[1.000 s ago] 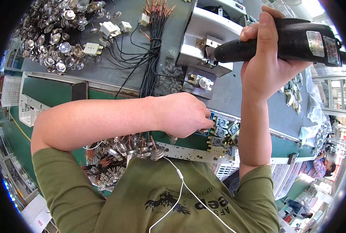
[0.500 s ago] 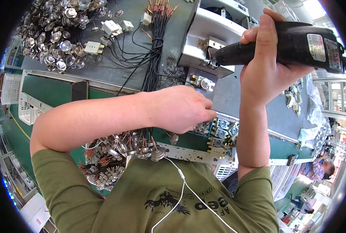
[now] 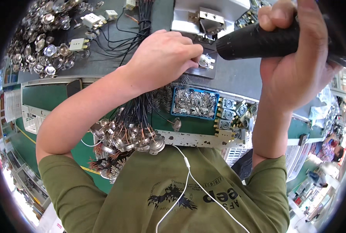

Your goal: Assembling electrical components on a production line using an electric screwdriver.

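My right hand point(image 3: 297, 73) is wrapped round a black electric screwdriver point(image 3: 258, 42), raised over the right of the bench with its tapered nose pointing left. Its rear end is partly hidden by my fingers. My left hand point(image 3: 163, 58) is closed in a pinch at a small part with a round metal cap and metal tabs point(image 3: 206, 61), seated on a metal plate fixture point(image 3: 207, 73). Whatever lies between the fingertips is hidden. Just behind stands a silvery metal housing point(image 3: 184, 23) with a bracket point(image 3: 211, 21) on its front.
A blue tray point(image 3: 173, 103) of small metal pieces sits near me, with several square terminal parts point(image 3: 227, 114) beside it. Black wires point(image 3: 136, 105) with round metal caps point(image 3: 155, 143) hang over the front edge. A heap of metal caps point(image 3: 45, 50) and white blocks point(image 3: 90, 20) lies left.
My left hand has moved from above the blue tray up to the part on the fixture, uncovering the tray. The screwdriver has shifted right and no longer overlaps the bracket. The view has shifted slightly.
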Motion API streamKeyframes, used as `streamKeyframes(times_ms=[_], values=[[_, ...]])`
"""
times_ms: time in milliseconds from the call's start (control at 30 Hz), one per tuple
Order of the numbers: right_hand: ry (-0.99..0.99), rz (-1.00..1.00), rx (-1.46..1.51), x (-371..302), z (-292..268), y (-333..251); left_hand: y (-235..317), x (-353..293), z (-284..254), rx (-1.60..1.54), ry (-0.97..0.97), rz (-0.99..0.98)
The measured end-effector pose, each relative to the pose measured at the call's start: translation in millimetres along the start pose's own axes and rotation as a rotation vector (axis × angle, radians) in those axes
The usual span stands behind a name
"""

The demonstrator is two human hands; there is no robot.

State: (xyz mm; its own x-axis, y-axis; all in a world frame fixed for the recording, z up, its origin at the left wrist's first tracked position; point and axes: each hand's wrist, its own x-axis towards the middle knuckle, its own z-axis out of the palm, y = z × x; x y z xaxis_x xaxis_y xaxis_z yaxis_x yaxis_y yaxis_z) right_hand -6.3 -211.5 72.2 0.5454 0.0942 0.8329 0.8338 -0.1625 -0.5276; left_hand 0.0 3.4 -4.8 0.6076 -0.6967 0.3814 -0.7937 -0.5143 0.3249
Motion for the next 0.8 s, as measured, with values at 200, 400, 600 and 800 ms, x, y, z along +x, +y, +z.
streamKeyframes(times_ms=[200,400,600,800], values=[[0.093,0.052,0.039,-14,22,8,1,-9,12,0.02,0.039,0.022],[0.177,0.069,0.133,-18,35,13,-15,-12,16,-0.056,0.062,0.069],[0.231,0.07,0.256,-16,57,19,-15,-11,12,-0.028,0.042,0.08],[0.296,0.252,0.364,-12,72,-2,-11,-9,13,-0.008,0.053,0.098]])
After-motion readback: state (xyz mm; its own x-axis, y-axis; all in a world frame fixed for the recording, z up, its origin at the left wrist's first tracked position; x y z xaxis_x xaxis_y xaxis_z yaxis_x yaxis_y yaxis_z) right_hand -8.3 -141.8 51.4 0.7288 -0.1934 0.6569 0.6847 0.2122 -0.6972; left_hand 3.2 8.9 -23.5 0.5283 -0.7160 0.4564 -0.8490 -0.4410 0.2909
